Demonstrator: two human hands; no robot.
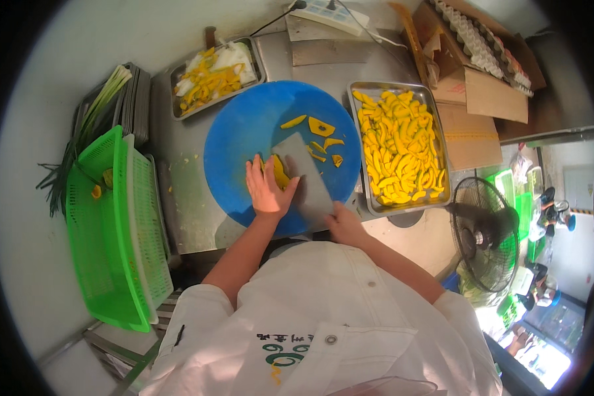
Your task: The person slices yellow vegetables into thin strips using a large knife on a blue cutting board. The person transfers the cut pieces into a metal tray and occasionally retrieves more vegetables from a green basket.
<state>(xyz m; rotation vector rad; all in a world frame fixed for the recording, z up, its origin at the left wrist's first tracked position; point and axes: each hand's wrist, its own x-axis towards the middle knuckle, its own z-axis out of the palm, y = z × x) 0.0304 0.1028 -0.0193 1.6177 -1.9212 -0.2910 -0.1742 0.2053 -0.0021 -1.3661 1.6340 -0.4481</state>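
Note:
A large cleaver (307, 180) is in my right hand (345, 222), its broad blade slanting across the round blue cutting board (242, 123). My left hand (268, 193) presses a piece of yellow pumpkin (280, 172) against the board, just left of the blade. The thumb lies close to the blade, and part of the piece is hidden under the palm. Beyond the cleaver lie several loose bits, among them a thick pumpkin chunk (321, 127) and a thin slice (293, 122).
A metal tray (449, 171) of pumpkin slices (401, 143) stands to the right. Another tray (178, 115) holds peelings at the back left. Green baskets (99, 237) and scallions (94, 104) are leftward. On the right are a fan (482, 235) and a cardboard box (495, 94) with egg trays.

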